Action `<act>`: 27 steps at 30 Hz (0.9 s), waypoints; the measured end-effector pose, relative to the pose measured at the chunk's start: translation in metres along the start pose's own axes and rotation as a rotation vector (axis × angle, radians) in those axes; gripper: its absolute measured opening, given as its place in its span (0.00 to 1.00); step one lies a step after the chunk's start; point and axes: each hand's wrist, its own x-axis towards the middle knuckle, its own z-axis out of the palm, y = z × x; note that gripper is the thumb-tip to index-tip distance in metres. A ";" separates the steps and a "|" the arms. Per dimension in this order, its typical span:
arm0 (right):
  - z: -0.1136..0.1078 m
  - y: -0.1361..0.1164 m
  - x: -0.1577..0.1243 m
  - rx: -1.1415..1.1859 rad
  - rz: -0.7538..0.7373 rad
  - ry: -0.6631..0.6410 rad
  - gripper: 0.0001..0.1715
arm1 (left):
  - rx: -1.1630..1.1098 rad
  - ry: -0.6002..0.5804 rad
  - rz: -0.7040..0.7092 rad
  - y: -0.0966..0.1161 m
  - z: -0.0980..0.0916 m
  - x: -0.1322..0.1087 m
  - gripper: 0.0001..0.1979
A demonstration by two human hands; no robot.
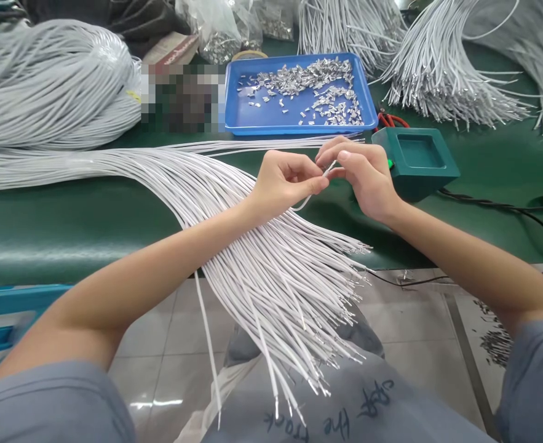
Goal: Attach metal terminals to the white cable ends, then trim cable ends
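My left hand (286, 183) is closed in a pinch on a single white cord (306, 200) that loops below it. Facing it, my right hand (362, 173) pinches the cord's end, where a small metal tip (329, 171) shows between the fingers. Both hands hover over the green table (68, 221), just above a large bundle of white cords (253, 258) that fans out over the table edge onto my lap. A blue tray (243, 114) of several loose metal clips lies behind the hands.
A green box-shaped device (416, 161) with a black cable stands right of my right hand. More cord bundles lie at the far left (50, 86) and far right (446, 67). Bags of metal parts (220, 31) sit behind the tray. Tiled floor below.
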 end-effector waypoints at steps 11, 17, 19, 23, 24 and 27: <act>0.004 -0.007 -0.003 -0.187 0.002 0.008 0.14 | -0.006 -0.004 -0.074 0.002 0.001 0.000 0.19; 0.000 0.001 -0.004 -0.241 -0.074 0.021 0.14 | -0.030 -0.021 -0.143 0.004 0.001 0.000 0.24; -0.001 0.005 -0.003 -0.263 -0.104 0.021 0.14 | -0.045 -0.022 -0.155 0.005 0.001 0.001 0.25; -0.005 0.008 -0.001 -0.336 -0.164 0.016 0.12 | -0.077 -0.016 -0.179 0.004 0.002 0.001 0.24; -0.005 0.008 -0.001 -0.356 -0.166 0.016 0.11 | -0.081 -0.012 -0.189 0.003 0.002 0.001 0.24; -0.006 0.007 -0.003 -0.403 -0.163 0.034 0.10 | -0.096 0.016 -0.213 0.000 0.002 0.001 0.22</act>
